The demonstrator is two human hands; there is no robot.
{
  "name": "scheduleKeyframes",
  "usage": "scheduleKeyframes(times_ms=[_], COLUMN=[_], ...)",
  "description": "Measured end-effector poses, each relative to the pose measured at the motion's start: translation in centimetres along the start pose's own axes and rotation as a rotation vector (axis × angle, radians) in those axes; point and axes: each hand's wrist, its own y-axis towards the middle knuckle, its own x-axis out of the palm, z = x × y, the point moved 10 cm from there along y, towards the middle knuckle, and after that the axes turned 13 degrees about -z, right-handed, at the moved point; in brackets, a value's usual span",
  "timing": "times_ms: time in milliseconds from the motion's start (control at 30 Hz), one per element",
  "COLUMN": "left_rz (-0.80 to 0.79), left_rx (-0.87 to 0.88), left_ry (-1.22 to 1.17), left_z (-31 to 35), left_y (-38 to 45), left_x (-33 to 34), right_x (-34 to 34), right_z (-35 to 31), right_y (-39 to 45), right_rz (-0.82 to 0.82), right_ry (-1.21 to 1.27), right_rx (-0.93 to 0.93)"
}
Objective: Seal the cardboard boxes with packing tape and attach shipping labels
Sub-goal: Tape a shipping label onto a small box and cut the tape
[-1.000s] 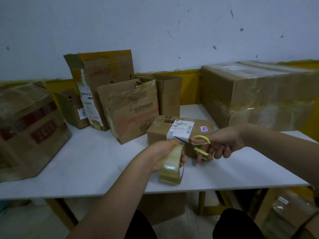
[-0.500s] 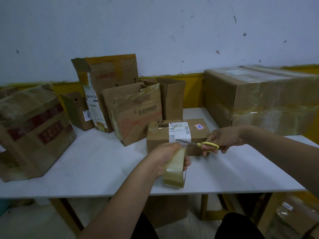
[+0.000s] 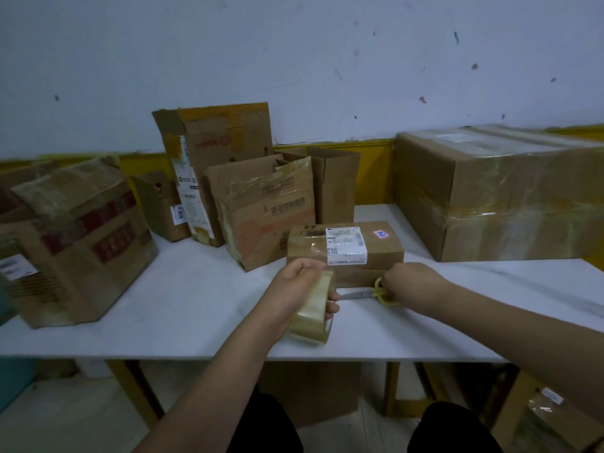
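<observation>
1. Head view: left hand (image 3: 295, 291) grips the roll of packing tape (image 3: 312, 310), fingers curled round it, above the white table (image 3: 196, 305).
2. Right hand (image 3: 411, 282) holds the yellow-handled scissors (image 3: 372, 293), which lie low at the table just beside the small box (image 3: 346, 253).
3. That box lies flat at centre, with a shipping label (image 3: 345, 245) on top.

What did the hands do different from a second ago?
The right hand brought the yellow-handled scissors down from in front of the small labelled box to the white table, blades pointing at the tape roll. It still grips the handles. The left hand keeps holding the tape roll, about where it was. The small box and the other boxes stayed put.
</observation>
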Motion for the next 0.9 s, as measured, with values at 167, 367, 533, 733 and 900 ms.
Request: scheduleKeyframes(times_ms=[167,367,533,733,900], left_rz=[-0.015,0.028,0.094,0.256,0.415], left_rx=[0.049,0.077,-0.009,-0.269,-0.34], left_ry=[-0.039,-0.011,0.018,0.14,0.248], left_z=[0.4,1.0,-0.3,-3.9,-8.7], left_y=[-1.0,-2.7,-6.1,-13.0,-14.3], left_x=[-0.6,-2.0,-5.2,-12.4,-16.8], right_x=[0.1,-7.3,-12.2,-12.5,-13.4], right_z=[-0.2,-3.6,-11.4,-21.2,-25.9], right_y=[0.0,-3.3,-2.5,-0.5,1.4], right_rz=[0.032,0.4,0.263,0.161,0.256], right_ry=[0.04,1.005,1.235,1.122,0.934], right_rx=[0.059,-0.231,-0.38,-0.521,-0.537])
